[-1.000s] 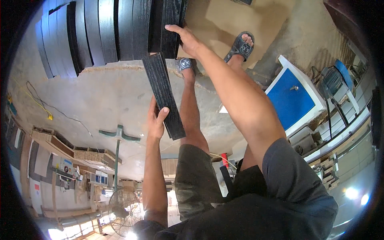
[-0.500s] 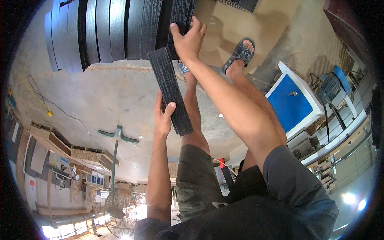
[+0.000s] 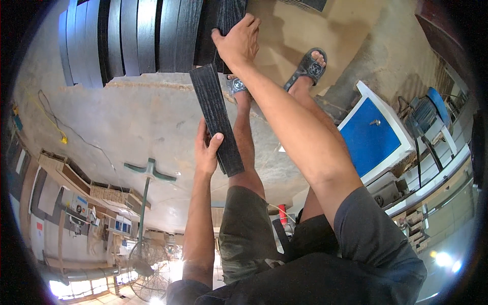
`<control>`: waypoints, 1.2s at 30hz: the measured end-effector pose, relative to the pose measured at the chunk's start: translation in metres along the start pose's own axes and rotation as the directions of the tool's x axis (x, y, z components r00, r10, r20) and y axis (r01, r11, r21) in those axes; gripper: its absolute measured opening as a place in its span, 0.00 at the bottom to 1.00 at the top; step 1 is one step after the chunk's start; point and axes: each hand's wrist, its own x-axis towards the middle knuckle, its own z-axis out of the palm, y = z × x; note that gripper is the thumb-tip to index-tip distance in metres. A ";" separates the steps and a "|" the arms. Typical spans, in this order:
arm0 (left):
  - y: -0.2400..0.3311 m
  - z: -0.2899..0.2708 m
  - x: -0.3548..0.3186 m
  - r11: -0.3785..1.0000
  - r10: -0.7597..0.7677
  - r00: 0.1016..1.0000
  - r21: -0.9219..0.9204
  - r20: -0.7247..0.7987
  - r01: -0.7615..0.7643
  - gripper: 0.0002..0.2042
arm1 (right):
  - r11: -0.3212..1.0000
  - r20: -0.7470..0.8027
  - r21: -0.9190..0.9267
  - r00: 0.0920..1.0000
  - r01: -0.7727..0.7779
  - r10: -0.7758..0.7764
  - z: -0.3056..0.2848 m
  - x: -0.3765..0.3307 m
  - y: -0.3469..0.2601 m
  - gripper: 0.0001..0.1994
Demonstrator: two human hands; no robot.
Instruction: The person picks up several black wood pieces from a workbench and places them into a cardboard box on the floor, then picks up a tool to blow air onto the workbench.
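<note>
One black wood-grain board (image 3: 217, 119) is held at centre frame. About seven more black boards (image 3: 137, 35) lie side by side at the upper left. Two sandals (image 3: 310, 66) show at upper centre, and one blue-and-white cabinet (image 3: 373, 134) stands at right.

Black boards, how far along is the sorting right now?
Done: a row of black boards lies side by side on the floor. In hand: the left hand grips one black board; the right hand rests on another board at the row's end. Left: setting the held one down.
</note>
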 end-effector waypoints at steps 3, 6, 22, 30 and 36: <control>0.000 0.003 -0.002 1.000 0.017 1.000 0.007 -0.006 -0.017 0.44 | 0.999 0.020 0.027 0.999 -0.031 0.030 -0.001 0.001 0.000 0.39; 0.000 0.004 -0.007 0.999 0.049 0.999 0.014 -0.009 -0.049 0.45 | 0.999 0.016 0.037 0.999 -0.037 0.037 0.001 -0.008 -0.003 0.41; 0.052 0.026 0.064 0.939 0.192 0.980 0.282 0.043 -0.196 0.42 | 0.391 0.478 0.813 0.878 -0.433 -0.021 -0.023 0.004 0.048 0.25; 0.084 0.052 0.134 0.878 0.110 0.990 0.458 0.092 -0.141 0.43 | 0.214 0.778 0.628 0.605 -0.748 -0.168 -0.062 0.001 0.045 0.31; 0.029 0.084 0.088 0.564 0.465 0.871 0.811 -0.156 -0.156 0.44 | 0.327 0.464 0.842 0.885 -0.429 -0.036 -0.046 0.006 0.045 0.30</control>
